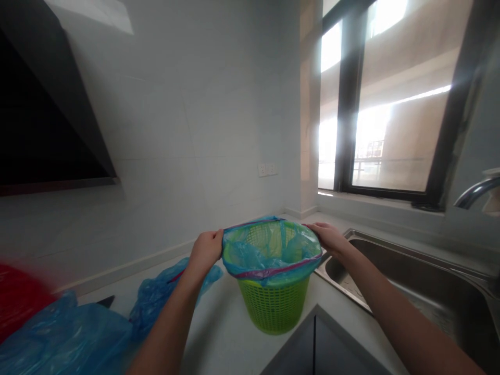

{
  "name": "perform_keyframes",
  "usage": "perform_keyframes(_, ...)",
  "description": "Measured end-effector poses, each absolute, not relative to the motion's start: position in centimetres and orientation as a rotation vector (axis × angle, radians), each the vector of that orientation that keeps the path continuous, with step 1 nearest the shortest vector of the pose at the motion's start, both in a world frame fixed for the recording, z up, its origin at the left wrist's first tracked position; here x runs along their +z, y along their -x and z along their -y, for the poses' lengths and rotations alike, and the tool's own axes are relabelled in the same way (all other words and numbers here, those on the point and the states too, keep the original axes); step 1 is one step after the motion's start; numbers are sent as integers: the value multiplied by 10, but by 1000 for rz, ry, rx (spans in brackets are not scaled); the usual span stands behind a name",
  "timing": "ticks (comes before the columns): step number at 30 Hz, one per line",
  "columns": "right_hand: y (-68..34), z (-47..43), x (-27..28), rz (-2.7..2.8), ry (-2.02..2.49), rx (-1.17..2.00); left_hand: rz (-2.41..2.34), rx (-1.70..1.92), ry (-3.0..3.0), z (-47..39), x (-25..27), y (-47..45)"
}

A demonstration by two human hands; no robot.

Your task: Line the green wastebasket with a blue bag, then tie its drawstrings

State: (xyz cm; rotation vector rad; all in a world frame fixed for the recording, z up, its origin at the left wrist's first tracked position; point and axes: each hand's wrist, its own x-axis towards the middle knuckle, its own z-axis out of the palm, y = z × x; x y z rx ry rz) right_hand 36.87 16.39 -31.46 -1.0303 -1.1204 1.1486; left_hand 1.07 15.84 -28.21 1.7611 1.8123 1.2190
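White tiled wall fills the upper field; dark range hood [42, 114] at 10 o'clock, window [390, 104] at 2 o'clock, glare strong.

Steel sink [429, 291] at 4 o'clock, set into the pale desk [222, 333]; faucet [474, 191] just shows at 3 o'clock.

Loose blue plastic bags [66, 333] heaped at 8 o'clock on the desk, a red blurred object [17, 297] behind them, too smeared to identify.

Green mesh basket [275, 307] stands upright on the desk at centre, slightly toward 6 o'clock, just beside the sink's left edge. Blue bag liner [253, 255] sits inside it, its mouth folded over the rim, a purple drawstring band running along the front edge.

Your left hand [206, 251] is at the basket's 9 o'clock rim, fingers curled closed around the liner edge. More blue bag lies on the desk just below that wrist.

Your right hand [328, 235] is at the 3 o'clock rim, fingers bent over the liner's edge and pressing on it; a full pinch cannot be told from this angle.

Wall socket [267, 169] on the tiles at 12 o'clock above the basket.
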Motion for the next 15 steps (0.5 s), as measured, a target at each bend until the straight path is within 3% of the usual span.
perform_keyframes(6, -368, -156, -296, 1076, 907, 996, -1819, 1389, -1668, -157, -276, -12)
perform_keyframes(10, -370, -155, -299, 1148, 1165, 977, -1616, 1345, -1561, -150, -274, -16)
perform_keyframes(15, -369, -154, -309, 1319, 1160, 1275, -1337, 1312, -1420, -135, -262, -21)
